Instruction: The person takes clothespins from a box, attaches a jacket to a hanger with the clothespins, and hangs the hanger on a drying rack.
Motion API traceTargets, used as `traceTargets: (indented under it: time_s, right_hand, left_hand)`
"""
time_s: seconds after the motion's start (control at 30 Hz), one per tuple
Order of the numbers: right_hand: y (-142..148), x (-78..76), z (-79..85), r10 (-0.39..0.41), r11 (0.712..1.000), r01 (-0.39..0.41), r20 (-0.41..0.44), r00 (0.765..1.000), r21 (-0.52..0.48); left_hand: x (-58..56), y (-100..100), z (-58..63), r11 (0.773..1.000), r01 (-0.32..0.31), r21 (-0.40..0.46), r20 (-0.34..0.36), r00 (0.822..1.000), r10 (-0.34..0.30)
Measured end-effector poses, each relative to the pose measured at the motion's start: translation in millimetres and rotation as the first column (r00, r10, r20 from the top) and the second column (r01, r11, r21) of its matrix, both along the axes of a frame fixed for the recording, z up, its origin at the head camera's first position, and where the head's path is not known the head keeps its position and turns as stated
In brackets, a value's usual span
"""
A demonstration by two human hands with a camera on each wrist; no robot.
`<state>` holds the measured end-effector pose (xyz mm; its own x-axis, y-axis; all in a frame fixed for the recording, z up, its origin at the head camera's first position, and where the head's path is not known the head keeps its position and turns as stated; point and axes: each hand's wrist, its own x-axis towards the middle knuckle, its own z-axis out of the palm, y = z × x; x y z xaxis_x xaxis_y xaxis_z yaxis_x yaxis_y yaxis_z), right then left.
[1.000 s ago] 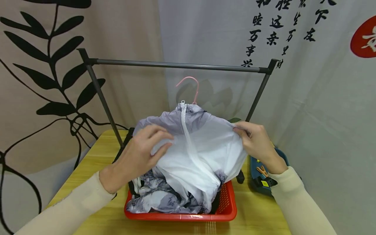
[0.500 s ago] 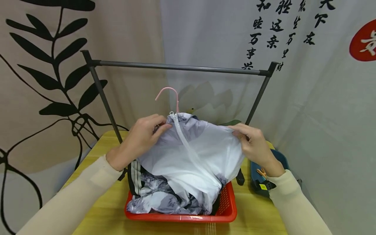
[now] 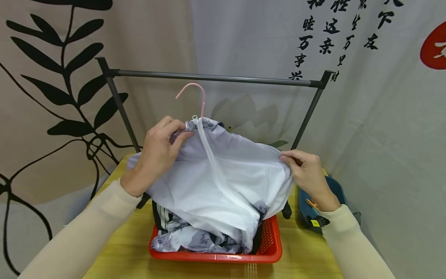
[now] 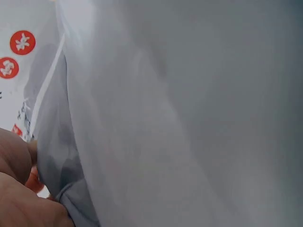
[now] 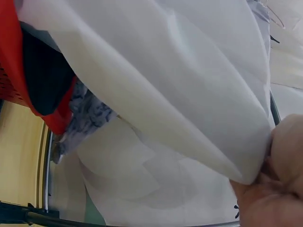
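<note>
A white and pale grey-purple zip jacket hangs on a pink hanger, whose hook rises above the collar. My left hand pinches the jacket near the collar, left of the white zip. With thumb and fingers my right hand grips the jacket's edge at its right shoulder. The jacket's lower part hangs into a red basket. In the left wrist view, pale fabric fills most of the picture beside the left hand. The right wrist view has the right hand gripping a fabric corner.
A dark grey rack bar spans behind the jacket on two slanted posts. Grey-white patterned clothing lies in the basket. At the right, a blue bin with an orange clothespin stands on the wooden table.
My left hand went from hovering open before the jacket to pinching it near the collar. The hanger hook has shifted left and lately risen. My right hand keeps its grip at the right shoulder.
</note>
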<state>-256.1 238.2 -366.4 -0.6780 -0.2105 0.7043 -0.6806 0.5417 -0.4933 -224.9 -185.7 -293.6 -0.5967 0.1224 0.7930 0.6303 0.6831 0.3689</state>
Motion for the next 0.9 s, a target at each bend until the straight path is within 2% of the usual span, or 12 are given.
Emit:
traceTargets:
  time_s: [0.13, 0.27, 0.37, 0.47, 0.57, 0.67, 0.73, 0.8, 0.87, 0.9]
  right_hand:
    - [1, -1.1, -1.4, -0.067, 0.994, 0.062, 0.053, 0.996, 0.092]
    - [-5, 0.4, 6.9, -0.074, 0.988, 0.073, 0.009, 0.997, 0.134]
    - [-15, 1.5, 20.2, -0.017, 0.992, 0.028, -0.089, 0.996, 0.125]
    - [-29, 1.0, 35.0, 0.067, 0.982, -0.033, -0.18, 0.981, 0.185]
    - [-43, -1.7, 45.6, 0.137, 0.966, -0.081, -0.221, 0.966, 0.246]
    - [-49, -3.8, 49.1, 0.146, 0.965, -0.086, -0.235, 0.961, 0.248]
    - [-47, -3.7, 48.1, 0.126, 0.974, -0.074, -0.242, 0.962, 0.212]
    - [-43, -3.7, 45.4, 0.094, 0.982, -0.048, -0.252, 0.963, 0.182]
    - [-36, -4.1, 43.0, 0.066, 0.988, -0.027, -0.255, 0.965, 0.154]
    - [-33, -5.0, 41.7, 0.052, 0.99, -0.016, -0.255, 0.966, 0.142]
  left_hand:
    - [-1.4, 2, 1.0, 1.0, -0.002, 0.003, -0.02, 1.0, 0.002]
    - [-1.8, 4, 1.5, 1.0, -0.006, 0.013, -0.037, 0.999, 0.007]
    - [-1.7, 7, 4.3, 1.0, -0.008, 0.021, -0.041, 0.999, 0.008]
    - [-2.1, 10, 8.8, 1.0, 0.004, 0.026, -0.047, 0.999, -0.003]
    - [-2.0, 14, 13.2, 0.999, 0.034, 0.032, -0.058, 0.998, -0.033]
    - [-1.8, 13, 15.5, 0.997, 0.068, 0.035, -0.063, 0.996, -0.066]
    - [-1.2, 9, 15.0, 0.998, 0.063, 0.024, -0.037, 0.997, -0.062]
    - [-0.4, 0, 12.8, 0.999, 0.034, 0.012, 0.019, 0.999, -0.034]
    - [1.0, -11, 8.5, 1.0, -0.013, 0.005, 0.122, 0.992, 0.012]
    - [1.7, -16, 5.8, 0.999, -0.033, 0.007, 0.183, 0.983, 0.031]
